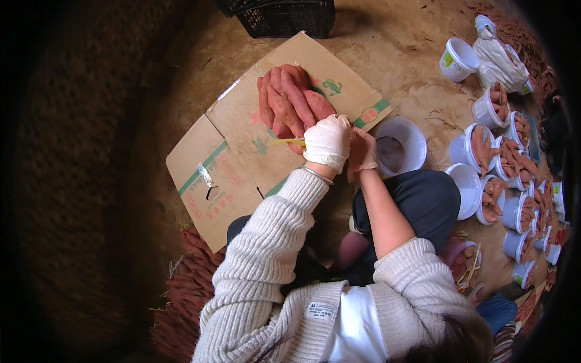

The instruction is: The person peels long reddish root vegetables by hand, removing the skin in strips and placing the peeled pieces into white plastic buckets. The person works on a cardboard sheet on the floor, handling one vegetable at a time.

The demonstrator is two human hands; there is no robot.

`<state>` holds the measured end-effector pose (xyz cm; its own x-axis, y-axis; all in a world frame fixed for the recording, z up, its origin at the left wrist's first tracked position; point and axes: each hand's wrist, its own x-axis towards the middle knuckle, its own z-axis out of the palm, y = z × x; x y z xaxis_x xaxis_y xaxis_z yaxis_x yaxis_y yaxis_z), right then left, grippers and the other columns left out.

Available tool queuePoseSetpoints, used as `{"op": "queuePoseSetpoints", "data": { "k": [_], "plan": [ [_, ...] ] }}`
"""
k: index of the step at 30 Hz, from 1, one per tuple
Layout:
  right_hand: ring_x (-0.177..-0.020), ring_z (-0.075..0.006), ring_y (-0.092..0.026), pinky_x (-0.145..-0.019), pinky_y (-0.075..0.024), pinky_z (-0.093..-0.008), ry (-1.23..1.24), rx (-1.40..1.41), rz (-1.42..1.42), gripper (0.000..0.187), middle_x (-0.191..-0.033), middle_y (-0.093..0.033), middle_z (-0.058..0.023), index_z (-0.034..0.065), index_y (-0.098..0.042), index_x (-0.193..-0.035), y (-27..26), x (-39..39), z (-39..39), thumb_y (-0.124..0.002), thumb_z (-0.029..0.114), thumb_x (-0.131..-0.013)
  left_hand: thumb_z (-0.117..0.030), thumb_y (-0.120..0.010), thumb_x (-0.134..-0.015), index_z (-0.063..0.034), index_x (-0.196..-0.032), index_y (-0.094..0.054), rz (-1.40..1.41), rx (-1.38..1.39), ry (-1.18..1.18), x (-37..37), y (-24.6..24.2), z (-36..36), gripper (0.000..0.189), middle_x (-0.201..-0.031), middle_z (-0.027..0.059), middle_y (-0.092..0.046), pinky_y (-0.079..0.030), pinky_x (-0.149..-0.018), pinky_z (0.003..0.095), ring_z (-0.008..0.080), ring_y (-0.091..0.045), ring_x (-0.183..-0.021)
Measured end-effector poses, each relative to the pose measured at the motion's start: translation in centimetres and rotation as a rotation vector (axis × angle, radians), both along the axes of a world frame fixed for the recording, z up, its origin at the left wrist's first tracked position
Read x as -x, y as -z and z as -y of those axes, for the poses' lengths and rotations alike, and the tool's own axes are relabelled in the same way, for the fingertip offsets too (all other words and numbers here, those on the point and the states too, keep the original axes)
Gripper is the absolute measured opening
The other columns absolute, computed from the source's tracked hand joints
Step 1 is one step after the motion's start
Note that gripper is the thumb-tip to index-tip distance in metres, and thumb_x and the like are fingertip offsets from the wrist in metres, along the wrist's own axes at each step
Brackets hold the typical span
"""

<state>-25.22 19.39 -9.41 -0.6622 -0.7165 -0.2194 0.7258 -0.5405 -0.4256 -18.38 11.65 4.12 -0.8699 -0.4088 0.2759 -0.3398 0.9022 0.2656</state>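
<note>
A cluster of reddish sweet potatoes lies on a flattened cardboard box. My left hand, in a whitish glove, is closed at the cluster's lower right edge. A yellow strip sticks out from its left side, apparently held in the fist. My right hand, in a thin glove, meets the left hand from the right; its fingertips are hidden, so what it holds does not show. Just right of it stands a white plastic bucket, its inside bottom dirty.
Many white buckets, several filled with sweet potatoes, stand at the right near a white sack. A black plastic crate is at the top. Another heap of sweet potatoes lies at lower left. My bent knee is beside the near bucket.
</note>
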Motion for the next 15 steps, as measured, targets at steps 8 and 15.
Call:
{"op": "queuePoseSetpoints", "data": {
  "k": [8, 15],
  "plan": [
    [-0.092, -0.0282, -0.063, -0.086, -0.0484, -0.0405, -0.154, 0.334, 0.14, 0.028, -0.101, -0.066, -0.0109, 0.0047, -0.062, -0.102, 3.7, 0.9, 2.5, -0.047, 0.025, -0.09, -0.022, -0.062, -0.081, -0.0109, -0.086, -0.063, -0.022, -0.061, 0.0, -0.3, 0.8, -0.8, 0.012, -0.08, 0.0135, -0.064, -0.049, -0.062, 0.0435, 0.0338, -0.063, -0.073],
    [-0.09, -0.024, -0.063, -0.083, -0.0484, -0.043, -0.353, -0.294, 0.109, 0.025, -0.1, -0.066, -0.0004, 0.0169, -0.063, -0.104, -2.5, 0.2, 1.2, -0.053, 0.035, -0.089, -0.017, -0.062, -0.08, -0.008, -0.083, -0.062, -0.115, -0.227, 0.003, -1.4, 0.5, 0.8, 0.01, -0.079, 0.0154, -0.063, -0.048, -0.064, 0.0426, 0.0349, -0.062, -0.075]
  ]
}}
